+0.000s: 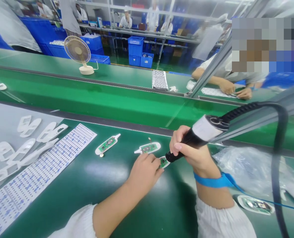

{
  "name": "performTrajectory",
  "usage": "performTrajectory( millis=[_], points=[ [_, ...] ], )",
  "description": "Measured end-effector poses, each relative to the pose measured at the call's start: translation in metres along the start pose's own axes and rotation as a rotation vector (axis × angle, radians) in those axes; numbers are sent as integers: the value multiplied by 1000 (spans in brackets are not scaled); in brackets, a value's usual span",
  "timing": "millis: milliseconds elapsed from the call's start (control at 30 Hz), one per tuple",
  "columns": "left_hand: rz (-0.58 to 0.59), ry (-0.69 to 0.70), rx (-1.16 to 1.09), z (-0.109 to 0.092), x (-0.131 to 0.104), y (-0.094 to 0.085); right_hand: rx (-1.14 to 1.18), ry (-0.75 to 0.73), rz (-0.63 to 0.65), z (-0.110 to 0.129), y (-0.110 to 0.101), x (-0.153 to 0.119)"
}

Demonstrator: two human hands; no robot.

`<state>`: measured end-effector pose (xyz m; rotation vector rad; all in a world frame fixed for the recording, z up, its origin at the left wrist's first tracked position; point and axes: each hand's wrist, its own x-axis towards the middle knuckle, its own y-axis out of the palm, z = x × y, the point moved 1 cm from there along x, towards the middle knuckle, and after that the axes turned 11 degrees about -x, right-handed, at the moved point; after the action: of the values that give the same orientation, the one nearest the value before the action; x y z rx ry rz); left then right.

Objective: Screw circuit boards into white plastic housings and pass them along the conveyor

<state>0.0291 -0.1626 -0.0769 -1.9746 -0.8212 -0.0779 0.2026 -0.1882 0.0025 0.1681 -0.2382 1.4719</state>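
Just right of frame center, the left fingers [149, 159] kinda seem to pinch a circuit board [164, 162] steady under the corded electric screwdriver [201, 132] the right fingers [179, 135] wrap.

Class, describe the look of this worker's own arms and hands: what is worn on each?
Both the left hand and right hand are gloveless. Each forearm emerges from a loose white sleeve with a gathered end. A bright blue wrist strap circles the right wrist, trailing a thin blue cord. The left wrist is bare.
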Motion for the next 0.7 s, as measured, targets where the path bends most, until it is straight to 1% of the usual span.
performTrajectory(
  millis=[167,233,267,300,333,367,433,500,533,567,600,633,700],
  points=[
    [50,-23,26,1,2,-3,49,9,19,-2,-2,2],
    [65,-33,43,0,0,-4,68,-3,-2,-2,-5,4],
    [71,-33,52,-2,-2,-4,87,-21,-37,-1,-9,5],
    [75,-29,62,-3,-3,-5,112,-52,-102,1,-14,6],
    [81,-20,73,-4,-4,-6,135,-93,-204,3,-21,7],
    [89,-7,85,-6,-2,-8,146,-142,-346,6,-30,7],
    [111,16,127,-4,9,-14,111,-247,-714,10,-52,5],
    [133,12,193,5,37,-24,16,-333,-1084,12,-72,-1],
    [140,-7,233,14,57,-28,-27,-357,-1222,11,-81,-4],
    [145,-36,270,26,80,-33,-59,-369,-1321,9,-89,-8],
    [143,-75,300,39,105,-37,-81,-367,-1379,7,-95,-11],
    [145,-117,322,54,129,-39,-96,-355,-1403,4,-100,-13],
    [139,-225,343,84,172,-41,-116,-328,-1393,-2,-107,-17]
  ],
)
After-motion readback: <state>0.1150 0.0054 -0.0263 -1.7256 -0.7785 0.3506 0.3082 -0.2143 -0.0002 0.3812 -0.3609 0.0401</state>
